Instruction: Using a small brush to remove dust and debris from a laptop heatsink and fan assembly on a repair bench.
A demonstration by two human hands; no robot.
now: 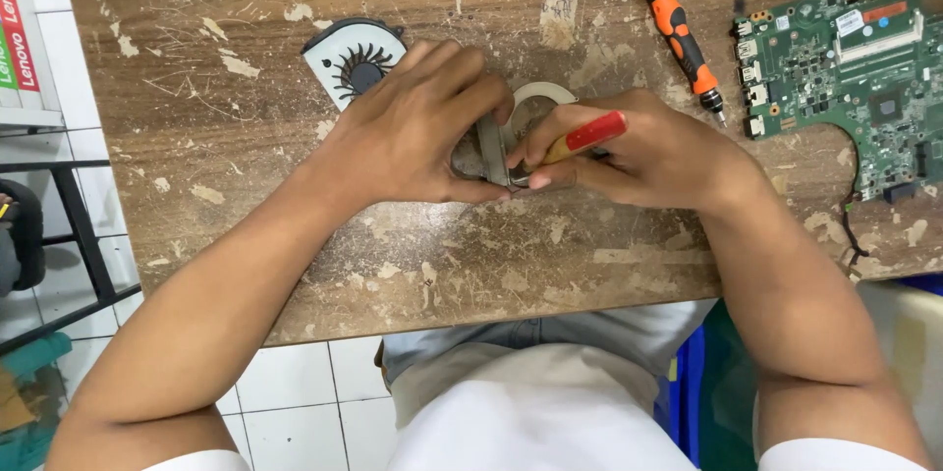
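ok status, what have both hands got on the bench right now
Left hand pinning curved grey metal fan housing. Right hand gripping red-handled tool against it. White round fan lies beside, clear.

One head-worn camera is looking almost straight down from above the person's lap onto the table (393, 265). It is sitting close, so both forearms are filling the lower half, and the left hand (417, 127) and right hand (629, 152) are meeting near the centre. The table's far edge is lying toward the top, its near edge is crossing low, and the tiled floor (295, 383) is showing at lower left. No second view is sharing the scene.
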